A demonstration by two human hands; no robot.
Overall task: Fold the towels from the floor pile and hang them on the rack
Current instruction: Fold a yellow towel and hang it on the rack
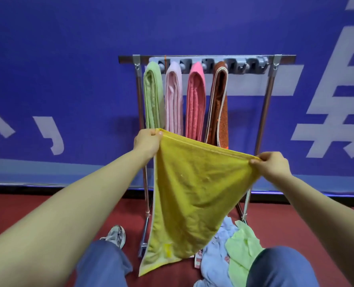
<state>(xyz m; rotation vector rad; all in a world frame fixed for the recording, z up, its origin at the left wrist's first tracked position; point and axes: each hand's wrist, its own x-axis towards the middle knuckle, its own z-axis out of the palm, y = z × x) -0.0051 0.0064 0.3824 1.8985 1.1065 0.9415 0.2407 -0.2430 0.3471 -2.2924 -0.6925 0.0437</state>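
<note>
1. Pinching one top corner of the mustard-yellow terry towel (pixel 194 193) with the left hand (pixel 147 143), thumb over curled fingers, just in front of the left post of the chrome tube rack (pixel 207 59).
2. Held up unfolded across the rack's lower half, trailing near the rack's left foot. Could snag there if lowered mid-fold.
3. Taken already on the rack's left side: folded light-green towel (pixel 153 96), pale-pink towel (pixel 173 100), coral-pink towel (pixel 196 102) and white-edged rust-brown towel (pixel 218 106), packed side by side. Could knock one loose by swinging in close.
4. Pinching the other top corner with the right hand (pixel 272 165), fingers curled tight, in front of the rack's right post. Would drop the whole edge on a slip.
5. Open room only at the rack's right end: bare grey hooks (pixel 252 66) right of the brown towel.
6. By the rack's right foot, a loose floor pile of pale-blue and lime cloths (pixel 230 251). Easy to tread on when stepping in.
</note>
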